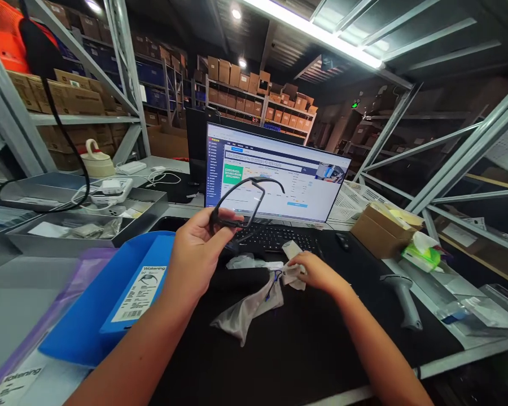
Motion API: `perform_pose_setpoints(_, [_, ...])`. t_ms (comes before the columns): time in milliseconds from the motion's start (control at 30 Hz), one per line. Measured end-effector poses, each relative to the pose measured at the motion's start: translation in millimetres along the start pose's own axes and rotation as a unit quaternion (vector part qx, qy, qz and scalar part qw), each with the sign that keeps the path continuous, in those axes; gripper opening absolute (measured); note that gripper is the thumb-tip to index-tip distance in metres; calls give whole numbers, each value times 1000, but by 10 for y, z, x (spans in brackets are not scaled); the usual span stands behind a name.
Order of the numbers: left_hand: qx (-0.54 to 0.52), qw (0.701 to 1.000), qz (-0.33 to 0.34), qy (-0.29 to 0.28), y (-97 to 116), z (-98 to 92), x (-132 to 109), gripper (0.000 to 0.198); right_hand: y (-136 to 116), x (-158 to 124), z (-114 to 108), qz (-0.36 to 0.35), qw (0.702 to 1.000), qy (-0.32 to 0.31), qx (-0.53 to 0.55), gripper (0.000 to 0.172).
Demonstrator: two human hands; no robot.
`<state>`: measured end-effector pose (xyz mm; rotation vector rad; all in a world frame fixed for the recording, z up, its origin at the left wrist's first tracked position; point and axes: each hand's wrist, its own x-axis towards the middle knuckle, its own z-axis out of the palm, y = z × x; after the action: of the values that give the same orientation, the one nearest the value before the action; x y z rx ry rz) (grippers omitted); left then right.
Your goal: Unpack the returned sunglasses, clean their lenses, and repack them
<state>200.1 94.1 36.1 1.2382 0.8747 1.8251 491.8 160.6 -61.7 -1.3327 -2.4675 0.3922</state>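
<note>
Storeroom, metal shelving on both sides, cardboard boxes stacked on racks behind. On the table, a black desk mat lies under the work.

Left hand: grip closed on a black glasses frame, held up before the monitor and over the near end of the keyboard. Right hand: fingers curled on a white cloth lying on the mat; cannot tell whether pinching or only pressing. Grey pouch with blue cord touches the cloth, just beside that hand.

Left of the left forearm: blue folder with white label, its edge close under the wrist. Behind it, a metal tray holding small bags. Right of the right hand, well apart: mouse, cardboard box, grey barcode scanner.

Keyboard stands directly behind both hands and blocks forward reach. Mat runs on toward its near edge, past both forearms.
</note>
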Motion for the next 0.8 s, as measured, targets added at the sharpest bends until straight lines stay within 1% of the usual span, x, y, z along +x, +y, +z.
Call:
perform_pose_setpoints(33, [8,1000,-2,-5,-16,8,-5,19,13,-32,53,4,1000,-11,4,36])
perform_pose_setpoints(100, [30,999,-12,-18,-58,24,-17,20,-10,-62,161,20,1000,-8,17,26])
perform_pose_setpoints(167, [57,998,-22,-29,-106,41,-29,21,-51,-59,206,48,998,32,36,13])
perform_pose_setpoints(200, [69,997,-27,-34,-130,51,-35,21,-63,-56,191,66,995,62,48,10])
perform_pose_setpoints(267, [99,993,-37,-49,-172,74,-48,20,-60,-60,93,105,982,134,80,14])
perform_pose_setpoints(333, [136,987,-48,-63,-206,104,-64,21,-37,-89,-48,142,961,199,128,18])
perform_pose_setpoints(367, [156,984,-49,-67,-222,122,-76,22,-33,-114,-114,156,949,222,160,21])
perform_pose_setpoints(433, [196,978,-37,-67,-253,164,-111,24,-66,-178,-201,173,925,244,235,29])
perform_pose_setpoints(500, [231,971,-5,-68,-286,207,-165,27,-181,-251,-216,174,904,237,309,35])
perform_pose_setpoints(533, [248,966,14,-73,-303,226,-198,28,-270,-286,-201,179,883,226,370,36])
perform_pose_setpoints(567, [265,960,33,-80,-320,244,-234,29,-378,-319,-178,186,847,217,448,36])
perform_pose_setpoints(600, [281,954,52,-88,-335,260,-270,31,-500,-347,-153,193,795,213,535,35])
perform_pose_setpoints(633, [297,947,71,-97,-350,275,-304,33,-630,-371,-129,193,730,214,620,35])
perform_pose_setpoints(667, [311,940,88,-104,-362,288,-334,35,-762,-391,-107,183,663,222,691,36])
perform_pose_setpoints(700, [324,934,103,-111,-372,300,-360,36,-889,-407,-88,158,612,238,738,35])
perform_pose_setpoints(733, [333,929,113,-114,-381,312,-382,36,-1004,-421,-68,122,588,256,758,34])
perform_pose_setpoints(767, [337,927,117,-117,-390,324,-400,36,-1102,-433,-45,80,585,265,762,32])
perform_pose_setpoints(800, [338,926,115,-121,-398,336,-416,35,-1176,-443,-17,40,597,263,757,31])
